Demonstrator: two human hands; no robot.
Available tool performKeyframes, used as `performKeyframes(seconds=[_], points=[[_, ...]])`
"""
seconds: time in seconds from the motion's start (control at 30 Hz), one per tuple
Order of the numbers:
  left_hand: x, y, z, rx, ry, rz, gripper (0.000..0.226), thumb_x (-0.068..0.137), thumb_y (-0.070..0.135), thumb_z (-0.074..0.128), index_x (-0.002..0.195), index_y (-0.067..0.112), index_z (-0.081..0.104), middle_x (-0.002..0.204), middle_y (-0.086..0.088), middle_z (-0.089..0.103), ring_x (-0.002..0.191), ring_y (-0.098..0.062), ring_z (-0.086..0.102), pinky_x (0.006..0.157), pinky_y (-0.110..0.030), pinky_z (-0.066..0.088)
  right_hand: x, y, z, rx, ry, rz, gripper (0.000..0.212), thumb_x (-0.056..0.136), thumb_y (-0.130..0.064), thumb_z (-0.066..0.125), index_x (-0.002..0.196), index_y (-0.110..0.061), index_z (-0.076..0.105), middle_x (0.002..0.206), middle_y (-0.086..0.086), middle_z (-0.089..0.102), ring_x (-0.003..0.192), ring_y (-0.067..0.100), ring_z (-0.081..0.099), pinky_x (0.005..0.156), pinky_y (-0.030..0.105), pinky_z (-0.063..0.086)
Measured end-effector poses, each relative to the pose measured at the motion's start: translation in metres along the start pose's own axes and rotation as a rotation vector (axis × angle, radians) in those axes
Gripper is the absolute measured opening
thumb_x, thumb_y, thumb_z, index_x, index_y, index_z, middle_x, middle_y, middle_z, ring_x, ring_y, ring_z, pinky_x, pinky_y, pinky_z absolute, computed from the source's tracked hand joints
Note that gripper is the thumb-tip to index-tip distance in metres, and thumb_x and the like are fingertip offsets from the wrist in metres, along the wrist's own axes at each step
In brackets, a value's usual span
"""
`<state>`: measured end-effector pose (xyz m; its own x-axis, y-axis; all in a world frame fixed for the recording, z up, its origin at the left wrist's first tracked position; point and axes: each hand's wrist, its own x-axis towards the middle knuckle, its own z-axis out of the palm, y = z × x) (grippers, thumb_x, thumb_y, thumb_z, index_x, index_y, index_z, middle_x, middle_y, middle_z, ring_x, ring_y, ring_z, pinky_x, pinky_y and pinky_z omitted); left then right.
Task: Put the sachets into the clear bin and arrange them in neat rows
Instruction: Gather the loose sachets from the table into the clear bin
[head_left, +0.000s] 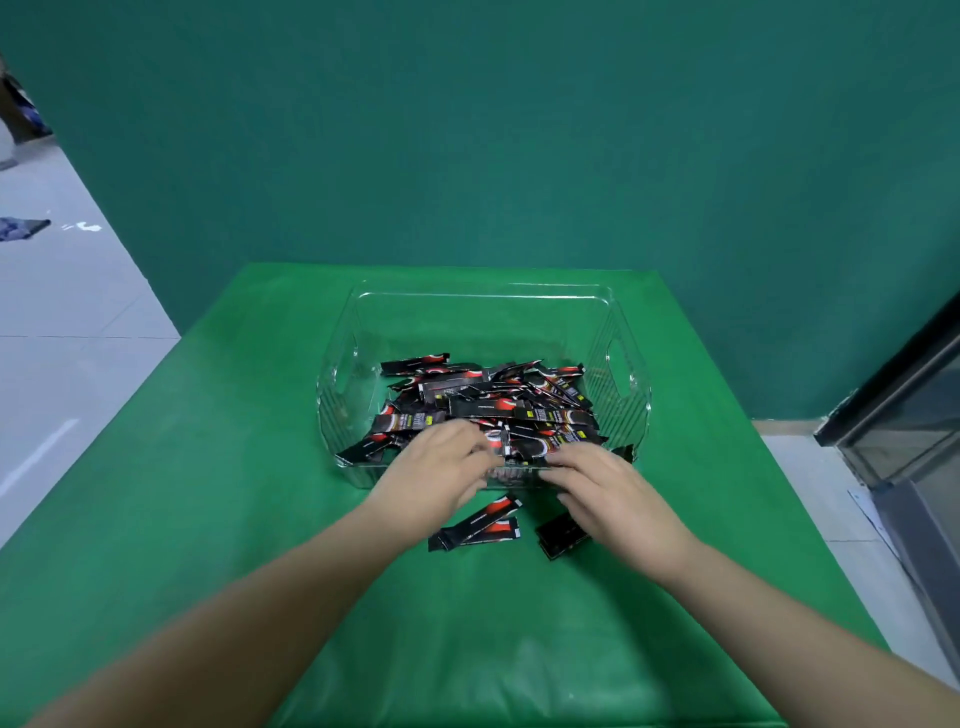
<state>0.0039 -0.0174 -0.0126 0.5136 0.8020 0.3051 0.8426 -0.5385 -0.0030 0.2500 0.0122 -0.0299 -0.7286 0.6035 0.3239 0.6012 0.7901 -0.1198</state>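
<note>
Clear plastic, glossy foil, soft green cloth.

We see a clear bin of hard, transparent plastic, its smooth walls catching thin white glints along the rim and ribbed at the sides by the handle cut-outs. The sachets look like glossy foil or plastic film, black with red and white print, crinkled and shiny where light strikes them; the loose sachets on the desk have the same sheen. The desk wears a green covering that looks like smooth, faintly lustrous cloth or vinyl, padded and softly creased near us. The wall looks matt green. We read the floor as pale, smooth tiles.
</note>
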Motion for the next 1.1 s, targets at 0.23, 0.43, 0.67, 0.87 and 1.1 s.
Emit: performKeyframes(seconds=[0.23,0.43,0.67,0.87,1.1], points=[[-0.04,0.016,0.044,-0.128,-0.18,-0.043,0.046,0.079,0.031,0.076,0.121,0.019,0.06,0.117,0.001,0.06,0.111,-0.016,0.052,0.091,-0.036,0.051,-0.041,0.009,0.008,-0.034,-0.058,0.06,0.027,0.09,-0.026,0.049,0.115,-0.018,0.057,0.112,-0.002,0.062,0.1,0.016,0.059,0.08,0.032,0.055],[-0.042,0.022,0.047,-0.228,-0.38,-0.246,0.049,0.101,0.032,0.041,0.147,0.019,0.03,0.146,0.001,0.037,0.134,-0.014,0.03,0.113,-0.03,0.024,-0.039,0.006,0.02,-0.042,-0.294,0.146,0.056,0.089,-0.023,0.064,0.14,-0.015,0.044,0.146,0.004,0.042,0.134,0.023,0.042,0.109,0.034,0.028],[-0.039,0.021,0.044,-0.18,-0.386,-0.218,0.041,0.1,0.015,0.042,0.142,0.016,0.042,0.131,-0.005,0.053,0.119,-0.019,0.044,0.103,-0.032,0.036,-0.039,0.009,0.022,-0.069,-0.366,0.235,0.045,0.099,-0.031,0.043,0.142,-0.018,0.039,0.138,-0.001,0.046,0.126,0.019,0.041,0.104,0.031,0.032],[-0.042,0.02,0.04,-0.218,-0.358,-0.25,0.048,0.096,0.002,0.037,0.141,0.016,0.041,0.134,-0.005,0.053,0.123,-0.018,0.045,0.104,-0.028,0.035,-0.046,0.005,0.025,-0.099,-0.297,0.271,0.037,0.099,-0.015,0.042,0.136,-0.011,0.046,0.12,0.005,0.053,0.11,0.025,0.049,0.093,0.035,0.041],[-0.038,0.014,0.011,-0.281,-0.19,-0.196,0.037,0.101,0.019,0.04,0.138,0.024,0.045,0.128,0.003,0.056,0.118,-0.014,0.051,0.099,-0.028,0.04,-0.041,0.0,0.009,-0.005,-0.25,0.218,0.033,0.094,-0.013,0.049,0.127,-0.014,0.054,0.113,0.002,0.06,0.108,0.021,0.056,0.091,0.03,0.045]])
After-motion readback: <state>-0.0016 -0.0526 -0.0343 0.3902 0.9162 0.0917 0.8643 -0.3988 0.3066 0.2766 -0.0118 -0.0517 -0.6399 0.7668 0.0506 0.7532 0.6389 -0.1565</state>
